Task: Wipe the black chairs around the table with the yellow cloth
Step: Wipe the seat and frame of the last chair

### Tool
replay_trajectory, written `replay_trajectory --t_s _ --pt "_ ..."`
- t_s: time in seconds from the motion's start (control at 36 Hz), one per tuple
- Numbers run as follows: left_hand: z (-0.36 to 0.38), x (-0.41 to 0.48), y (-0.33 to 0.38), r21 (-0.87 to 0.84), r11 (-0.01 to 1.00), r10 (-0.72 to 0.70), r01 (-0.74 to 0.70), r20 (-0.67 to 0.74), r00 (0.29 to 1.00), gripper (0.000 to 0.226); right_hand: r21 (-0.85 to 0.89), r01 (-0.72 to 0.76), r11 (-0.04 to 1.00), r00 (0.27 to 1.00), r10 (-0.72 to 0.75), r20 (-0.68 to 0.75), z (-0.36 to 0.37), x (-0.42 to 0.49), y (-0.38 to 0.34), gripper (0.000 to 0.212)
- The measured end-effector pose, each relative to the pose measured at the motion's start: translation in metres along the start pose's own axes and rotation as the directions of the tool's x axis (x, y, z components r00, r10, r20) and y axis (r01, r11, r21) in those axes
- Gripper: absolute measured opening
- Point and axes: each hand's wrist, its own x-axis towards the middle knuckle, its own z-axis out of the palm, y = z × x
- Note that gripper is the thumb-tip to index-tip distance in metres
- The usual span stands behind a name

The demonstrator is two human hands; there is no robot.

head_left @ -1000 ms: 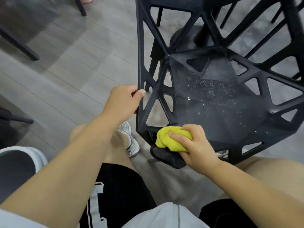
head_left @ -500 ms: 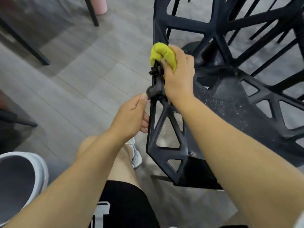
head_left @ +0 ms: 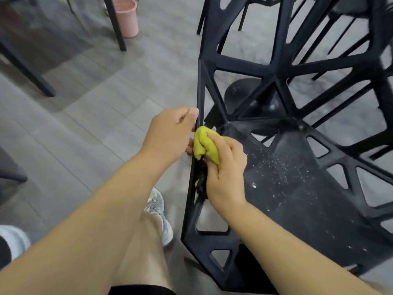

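Note:
A black chair [head_left: 297,188] with triangular cut-outs fills the right half of the view; its seat is speckled with pale dust. My right hand [head_left: 225,173] grips the bunched yellow cloth [head_left: 205,143] and presses it on the chair's left edge frame, about halfway up. My left hand [head_left: 172,133] holds that same edge from the outside, thumb on top of the frame, right beside the cloth.
A pink bucket [head_left: 126,17] stands on the grey floor at the top left, beside a black leg [head_left: 116,24] of other furniture. More black chair legs [head_left: 27,69] cross the far left. A round black table base [head_left: 244,92] sits behind the chair. My sneaker [head_left: 159,211] is below.
My right hand has slid the cloth down the chair's left edge from the top of the frame to mid height. My left hand stayed on the edge.

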Motion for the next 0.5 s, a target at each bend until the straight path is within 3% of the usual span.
replay_trajectory --t_s 0.25,0.31,0.42,0.5 --pt "0.000 0.003 -0.002 -0.026 1.000 -0.006 0.005 -0.010 1.000 0.038 -0.120 -0.025 0.992 1.000 0.024 -0.012 0.006 0.159 -0.020 0.042" --pt "-0.001 0.004 -0.001 -0.034 0.999 -0.004 0.003 -0.020 1.000 0.037 -0.140 0.029 0.990 1.000 -0.029 0.002 0.010 0.149 -0.011 0.044" --pt "0.000 0.007 -0.004 -0.067 0.998 -0.019 0.017 -0.032 0.999 0.036 0.058 0.049 0.997 0.979 -0.059 0.193 0.010 0.090 0.021 0.033" --pt "0.001 0.008 -0.003 -0.070 0.997 -0.026 0.022 -0.045 0.999 0.038 -0.047 0.124 0.991 0.975 -0.113 0.193 -0.012 0.020 0.029 0.043"
